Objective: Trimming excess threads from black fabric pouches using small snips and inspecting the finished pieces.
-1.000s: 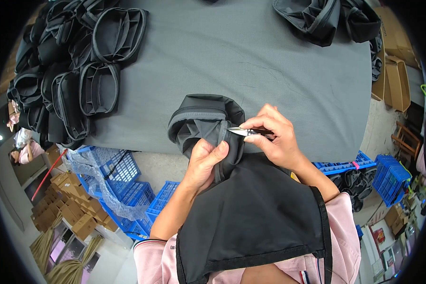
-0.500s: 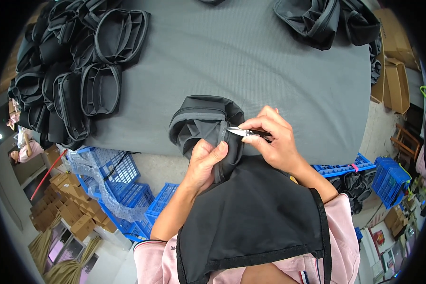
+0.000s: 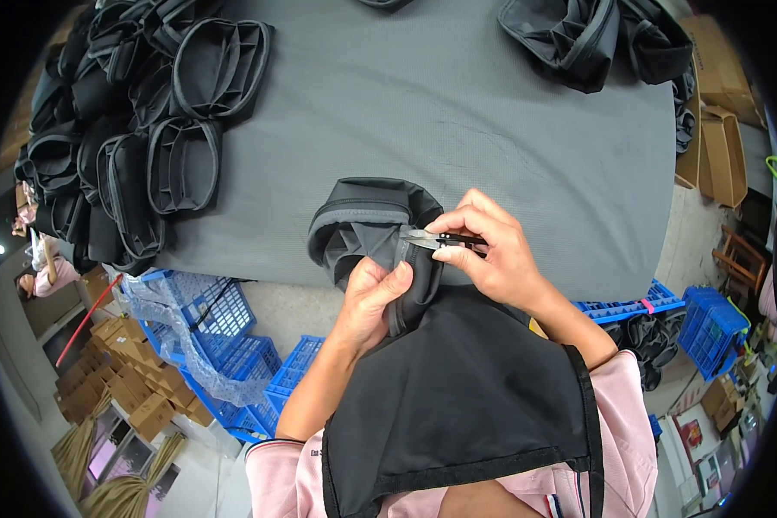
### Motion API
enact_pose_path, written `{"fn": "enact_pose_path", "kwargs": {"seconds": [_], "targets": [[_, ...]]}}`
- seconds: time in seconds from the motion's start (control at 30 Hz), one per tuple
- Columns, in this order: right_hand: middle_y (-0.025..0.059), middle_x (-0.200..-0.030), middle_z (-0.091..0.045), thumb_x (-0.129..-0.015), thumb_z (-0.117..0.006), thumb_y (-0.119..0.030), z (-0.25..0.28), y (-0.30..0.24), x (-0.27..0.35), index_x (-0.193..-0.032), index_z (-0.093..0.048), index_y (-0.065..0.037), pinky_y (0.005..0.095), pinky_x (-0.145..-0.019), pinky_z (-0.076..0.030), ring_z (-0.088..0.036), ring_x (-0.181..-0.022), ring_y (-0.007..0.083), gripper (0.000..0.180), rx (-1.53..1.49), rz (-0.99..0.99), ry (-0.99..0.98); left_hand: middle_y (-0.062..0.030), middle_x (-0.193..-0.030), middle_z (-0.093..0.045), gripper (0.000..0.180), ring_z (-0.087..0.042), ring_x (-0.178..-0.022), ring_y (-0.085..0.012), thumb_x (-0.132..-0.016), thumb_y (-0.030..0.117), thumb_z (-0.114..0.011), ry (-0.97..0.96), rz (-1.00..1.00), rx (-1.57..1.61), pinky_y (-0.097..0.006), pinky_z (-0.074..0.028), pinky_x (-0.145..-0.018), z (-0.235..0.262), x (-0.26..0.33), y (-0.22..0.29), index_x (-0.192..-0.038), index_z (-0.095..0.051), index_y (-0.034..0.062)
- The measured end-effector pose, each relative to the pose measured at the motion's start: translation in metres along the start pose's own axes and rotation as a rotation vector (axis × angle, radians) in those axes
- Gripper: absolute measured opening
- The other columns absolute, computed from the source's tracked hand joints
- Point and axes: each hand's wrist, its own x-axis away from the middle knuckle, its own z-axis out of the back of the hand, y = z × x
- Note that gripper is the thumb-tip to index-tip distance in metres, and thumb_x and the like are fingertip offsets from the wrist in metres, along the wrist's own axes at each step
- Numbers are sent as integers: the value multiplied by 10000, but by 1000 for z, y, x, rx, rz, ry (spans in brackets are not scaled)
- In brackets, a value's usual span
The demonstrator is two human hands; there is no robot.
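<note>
A black fabric pouch (image 3: 367,192) with grey edging is held at the near edge of the table. My left hand (image 3: 373,298) grips its near side, thumb on top of the cloth and fingers hidden underneath. In my right hand (image 3: 492,246) are thread snips (image 3: 457,240) with black handles and short metal blades. The blade tips touch the pouch's seam just above my left thumb. Whether a thread lies between the blades is too small to tell.
Many black pouches (image 3: 184,164) are heaped at the table's left, and more (image 3: 570,43) lie at the far right. Blue crates (image 3: 233,354) stand below the left edge, with another blue crate (image 3: 712,332) at right. Cardboard boxes (image 3: 721,155) stand beyond the right edge.
My right hand has shifted slightly left and up with the snips, bringing the blades further onto the seam. The left hand and pouch have barely moved.
</note>
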Motion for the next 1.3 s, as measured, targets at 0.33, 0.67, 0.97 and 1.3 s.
{"fn": "enact_pose_path", "kwargs": {"seconds": [0.33, 0.67, 0.97, 1.3], "targets": [[41, -867, -496, -797, -637, -35, 4, 7, 7, -926, -604, 20, 240, -679, -480, -532, -736, 100, 143, -255, -97, 52, -54, -845, -645, 318, -580, -735, -78, -842, 266, -666, -11, 18, 26, -214, -460, -657, 3, 0, 0, -934, -634, -37], [36, -902, -486, -798, -637, -35, 5, 13, 0, -919, -573, 20, 241, -748, -474, -538, -810, 97, 148, -387, -225, -107, -77, -842, -654, 308, -599, -738, -94, -847, 256, -658, 18, -15, 41, -228, -481, -662, 1, 1, -2, -900, -638, -46], [48, -856, -487, -758, -668, 7, -1, 9, 0, -917, -600, 21, 244, -707, -491, -578, -780, 122, 173, -259, -64, -53, -64, -815, -651, 300, -590, -703, -80, -844, 255, -663, 13, -14, 23, -205, -465, -625, 8, 0, -4, -886, -642, -41], [47, -790, -489, -743, -673, -20, 3, 0, 0, -885, -641, -21, 242, -584, -441, -532, -676, 111, 145, 203, 88, 3, -60, -932, -644, 319, -594, -819, -89, -864, 249, -636, -9, -14, 52, -229, -473, -720, 1, 0, 0, -1017, -613, -29]]}}
